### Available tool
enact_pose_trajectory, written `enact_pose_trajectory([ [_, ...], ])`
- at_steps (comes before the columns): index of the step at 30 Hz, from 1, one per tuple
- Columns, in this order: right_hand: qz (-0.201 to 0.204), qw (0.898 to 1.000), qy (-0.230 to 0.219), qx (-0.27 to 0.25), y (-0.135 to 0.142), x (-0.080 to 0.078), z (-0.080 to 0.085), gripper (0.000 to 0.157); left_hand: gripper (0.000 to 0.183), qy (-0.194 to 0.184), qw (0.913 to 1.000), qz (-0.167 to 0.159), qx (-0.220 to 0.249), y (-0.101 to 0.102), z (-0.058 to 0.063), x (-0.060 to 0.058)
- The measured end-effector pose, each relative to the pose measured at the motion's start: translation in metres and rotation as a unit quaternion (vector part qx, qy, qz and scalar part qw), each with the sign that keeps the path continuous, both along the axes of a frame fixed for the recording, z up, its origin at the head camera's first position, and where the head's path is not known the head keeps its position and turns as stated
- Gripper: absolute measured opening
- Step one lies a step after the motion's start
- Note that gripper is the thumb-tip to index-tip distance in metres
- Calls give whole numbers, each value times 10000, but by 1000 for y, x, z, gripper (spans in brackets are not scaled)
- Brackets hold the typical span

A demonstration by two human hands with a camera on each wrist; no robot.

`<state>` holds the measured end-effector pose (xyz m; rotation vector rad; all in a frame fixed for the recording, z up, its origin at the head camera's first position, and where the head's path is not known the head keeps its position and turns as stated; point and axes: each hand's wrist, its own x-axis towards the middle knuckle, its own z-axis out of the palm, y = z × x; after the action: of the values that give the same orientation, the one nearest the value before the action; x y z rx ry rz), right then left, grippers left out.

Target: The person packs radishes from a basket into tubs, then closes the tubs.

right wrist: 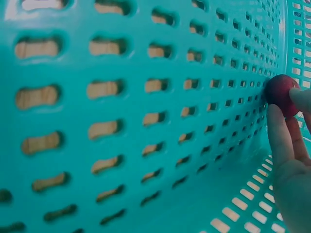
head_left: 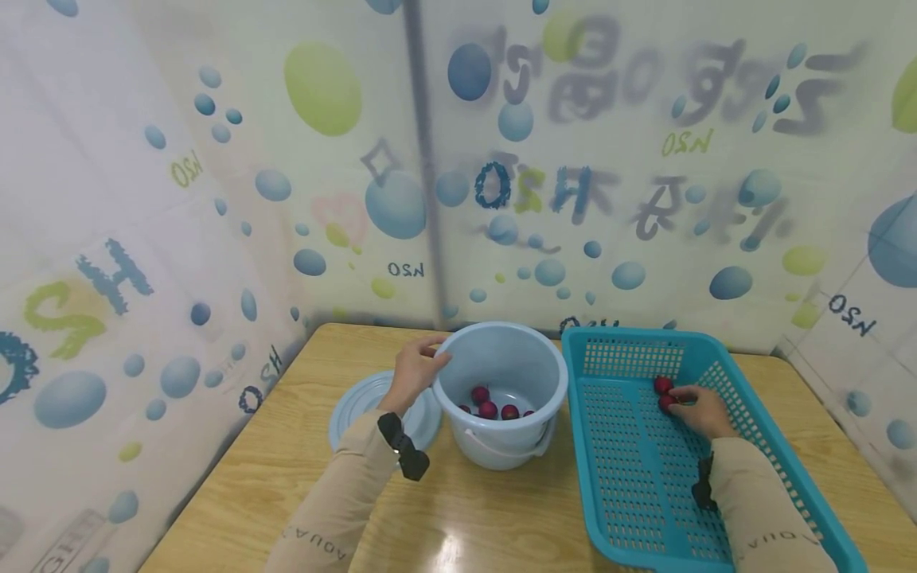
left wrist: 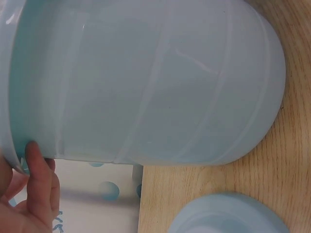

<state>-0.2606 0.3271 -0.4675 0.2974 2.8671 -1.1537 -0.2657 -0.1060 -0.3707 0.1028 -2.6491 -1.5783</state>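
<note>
On the table stands a light blue bucket [head_left: 494, 438] with several dark red plums [head_left: 488, 410] on its bottom. My left hand [head_left: 417, 370] holds the bucket's left rim, its fingers at the edge; the left wrist view shows fingers under the rim [left wrist: 6, 87]. Inside the blue-green plastic basket [head_left: 623, 477], my right hand [head_left: 705, 412] pinches a plum [head_left: 667, 403] between thumb and fingers. Right behind it lies another plum [head_left: 663, 385] in the basket. Up close, the right wrist view has the pinched plum [right wrist: 281, 94] near the perforated basket floor.
A round light blue lid [head_left: 351, 410] lies on the wooden table [head_left: 444, 525] to the left of the bucket, partly under my left forearm. The basket stands close at the bucket's right. A patterned curtain [head_left: 544, 199] hangs behind the table.
</note>
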Motion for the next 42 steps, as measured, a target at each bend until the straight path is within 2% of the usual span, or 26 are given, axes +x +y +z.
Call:
enact_pose_trajectory([
  [7,183,9997,-131,-8,-1,4,1,41,32,-9,10000,-22,-28,1,0,0],
  [13,426,9991,21,34,-1,7,1,39,31,4,10000,-37,-34,1,0,0],
  [27,480,9984,-145,-274,3,4,9,43,32,5,10000,8,-20,1,-1,0],
  [33,747,9963,164,-397,-1,-1,22,44,32,69,10000,38,-43,0,-1,0],
  [38,1083,9917,512,-469,-7,2,36,46,32,112,9999,76,-49,0,-3,-2],
  [42,1193,9877,746,-678,-12,3,44,47,33,7,10000,60,-18,1,-3,-2],
])
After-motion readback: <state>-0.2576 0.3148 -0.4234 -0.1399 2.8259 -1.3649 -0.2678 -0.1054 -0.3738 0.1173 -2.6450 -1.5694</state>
